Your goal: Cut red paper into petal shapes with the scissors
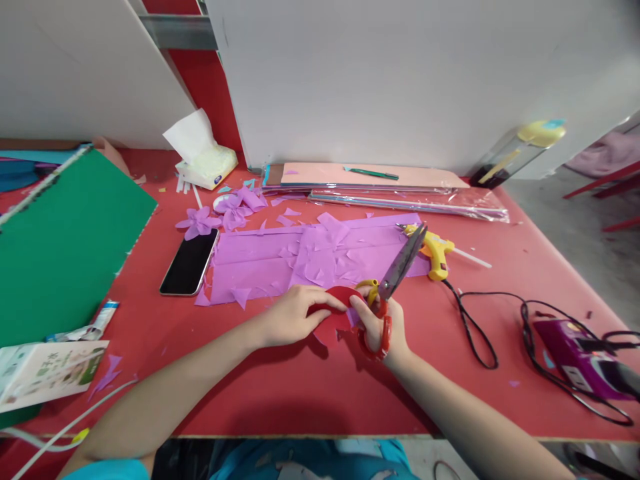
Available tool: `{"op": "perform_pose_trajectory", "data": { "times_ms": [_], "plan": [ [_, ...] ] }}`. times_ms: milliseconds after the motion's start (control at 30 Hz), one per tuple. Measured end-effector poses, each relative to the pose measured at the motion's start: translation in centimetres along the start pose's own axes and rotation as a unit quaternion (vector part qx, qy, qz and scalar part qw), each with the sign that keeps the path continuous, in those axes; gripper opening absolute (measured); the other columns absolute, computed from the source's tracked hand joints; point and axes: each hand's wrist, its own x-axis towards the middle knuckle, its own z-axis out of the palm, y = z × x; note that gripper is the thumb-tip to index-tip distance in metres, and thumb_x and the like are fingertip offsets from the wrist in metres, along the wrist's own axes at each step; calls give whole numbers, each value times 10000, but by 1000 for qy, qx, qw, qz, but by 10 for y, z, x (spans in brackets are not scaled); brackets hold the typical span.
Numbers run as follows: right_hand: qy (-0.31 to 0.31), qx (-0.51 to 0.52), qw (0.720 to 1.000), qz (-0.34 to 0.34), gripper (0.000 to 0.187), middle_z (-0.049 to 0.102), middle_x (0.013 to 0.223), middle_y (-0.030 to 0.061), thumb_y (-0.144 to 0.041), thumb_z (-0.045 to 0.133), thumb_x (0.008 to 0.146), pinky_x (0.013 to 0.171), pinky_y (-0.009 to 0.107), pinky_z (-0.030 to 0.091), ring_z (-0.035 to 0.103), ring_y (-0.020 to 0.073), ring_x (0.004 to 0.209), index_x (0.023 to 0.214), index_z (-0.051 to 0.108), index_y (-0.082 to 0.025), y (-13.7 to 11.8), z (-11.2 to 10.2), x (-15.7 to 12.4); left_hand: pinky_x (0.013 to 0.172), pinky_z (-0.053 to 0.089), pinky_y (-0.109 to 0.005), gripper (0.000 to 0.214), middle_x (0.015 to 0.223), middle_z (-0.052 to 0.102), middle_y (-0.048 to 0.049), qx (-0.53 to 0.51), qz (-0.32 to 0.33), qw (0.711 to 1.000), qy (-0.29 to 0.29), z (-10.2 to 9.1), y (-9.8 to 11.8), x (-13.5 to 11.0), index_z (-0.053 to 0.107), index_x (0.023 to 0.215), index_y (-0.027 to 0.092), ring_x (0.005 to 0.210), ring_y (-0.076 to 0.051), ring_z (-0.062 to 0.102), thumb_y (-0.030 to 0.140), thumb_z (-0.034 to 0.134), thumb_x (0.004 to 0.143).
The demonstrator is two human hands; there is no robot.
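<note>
My left hand (pixel 293 317) is closed on a rounded piece of red paper (pixel 344 293), held just above the red table near its front edge. My right hand (pixel 395 337) has scissors (pixel 401 265) hooked in it, with red and yellow handles. Their blades point up and away from the red paper. The thumb of that hand also presses on the red paper, beside a small bit of purple. Beyond my hands lie purple paper sheets (pixel 255 267) strewn with cut scraps. Purple paper flowers (pixel 199 222) rest at their left end, near a black-screened phone (pixel 190 263).
A yellow glue gun (pixel 438 257) lies right of the sheets, its cord running to a purple power box (pixel 575 357). Behind are wrapped paper packs (pixel 410 202), a green pen (pixel 373 173), a tissue pack (pixel 213 167) and a yellow-lidded bottle (pixel 517 155). A green board (pixel 75 247) stands left.
</note>
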Motion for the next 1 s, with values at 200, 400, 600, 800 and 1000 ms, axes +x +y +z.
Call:
{"op": "perform_pose_trajectory", "data": {
  "times_ms": [200, 400, 600, 800, 1000],
  "plan": [
    [-41, 52, 997, 40, 310, 410, 542, -61, -447, 670, 720, 430, 225, 311, 349, 73, 429, 721, 533, -168, 12, 0, 2, 899, 480, -299, 255, 1045, 704, -40, -17, -20, 996, 90, -15, 2, -1, 674, 1006, 202, 975, -166, 638, 138, 502, 829],
    [-171, 71, 981, 60, 434, 433, 594, -46, -581, 559, 763, 402, 217, 272, 349, 65, 408, 848, 560, -156, 15, -4, 2, 772, 533, -272, 246, 1086, 684, -41, -16, -51, 980, 191, -35, 8, -8, 676, 1038, 223, 905, -175, 655, 248, 556, 825],
    [-242, 42, 969, 41, 502, 412, 558, -61, -686, 501, 740, 426, 217, 294, 360, 75, 432, 740, 446, -186, -1, -1, 5, 336, 342, -177, 326, 1080, 685, -27, 26, -73, 959, 272, -51, 14, -15, 661, 1067, 250, 382, -23, 400, 315, 657, 748],
    [-293, 23, 955, 32, 415, 416, 536, -60, -603, 481, 797, 434, 227, 330, 394, 96, 448, 752, 461, -191, -6, 4, 11, 340, 324, -170, 362, 1143, 660, -39, 62, -42, 940, 332, -56, 17, -17, 651, 1093, 245, 409, -22, 394, 296, 670, 736],
    [-318, 39, 947, 10, 385, 486, 708, -13, -567, 537, 791, 459, 230, 371, 404, 95, 505, 899, 539, -198, -9, 12, 21, 367, 374, -161, 365, 1133, 660, -53, 71, -13, 918, 389, -60, 20, -19, 651, 1096, 225, 504, -53, 520, 285, 667, 736]
  ]
}}
